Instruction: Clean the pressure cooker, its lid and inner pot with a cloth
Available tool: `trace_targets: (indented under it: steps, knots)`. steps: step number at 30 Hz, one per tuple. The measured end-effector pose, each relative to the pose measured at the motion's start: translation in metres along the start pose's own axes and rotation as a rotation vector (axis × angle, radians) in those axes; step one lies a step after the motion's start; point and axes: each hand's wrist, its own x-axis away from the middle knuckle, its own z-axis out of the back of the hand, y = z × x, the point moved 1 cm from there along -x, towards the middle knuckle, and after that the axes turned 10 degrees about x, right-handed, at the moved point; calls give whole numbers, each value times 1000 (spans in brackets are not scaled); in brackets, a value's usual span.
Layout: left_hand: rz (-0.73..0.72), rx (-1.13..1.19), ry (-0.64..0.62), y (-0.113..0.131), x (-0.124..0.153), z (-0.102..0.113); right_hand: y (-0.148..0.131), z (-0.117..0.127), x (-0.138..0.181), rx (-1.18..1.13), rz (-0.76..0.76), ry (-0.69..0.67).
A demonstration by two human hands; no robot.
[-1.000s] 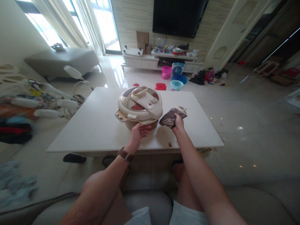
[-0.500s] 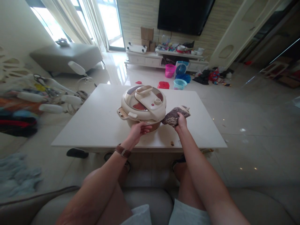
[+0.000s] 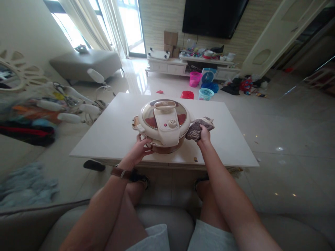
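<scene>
Here the cream pressure cooker (image 3: 163, 122) stands lid-on toward the near edge of the white tabletop (image 3: 110, 136). The left hand (image 3: 140, 149), a brown-strapped watch (image 3: 120, 172) on its wrist, grips the cooker's near-left side with thumb and fingers curled around the rim. The right hand (image 3: 204, 134) is clenched on a crumpled patterned cloth (image 3: 196, 127), which touches the cooker's right side.

Pressure cooker (image 3: 164, 120): lid of smooth cream plastic, glossy, with dark red glossy panels. Cloth (image 3: 197, 128) in my right hand (image 3: 204, 134): knitted-looking, matt, rough. Worktop (image 3: 110, 136): white, smooth, faint sheen. My watch strap (image 3: 120, 172): brown leather. Floor tiles (image 3: 274, 118): mirror-polished.
</scene>
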Motion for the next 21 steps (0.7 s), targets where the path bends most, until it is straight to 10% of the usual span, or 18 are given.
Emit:
trace_targets:
  steps: [21]
  knots:
    - [-138,97,-58,8,-82,-52,-1,8,4,69,-33,7]
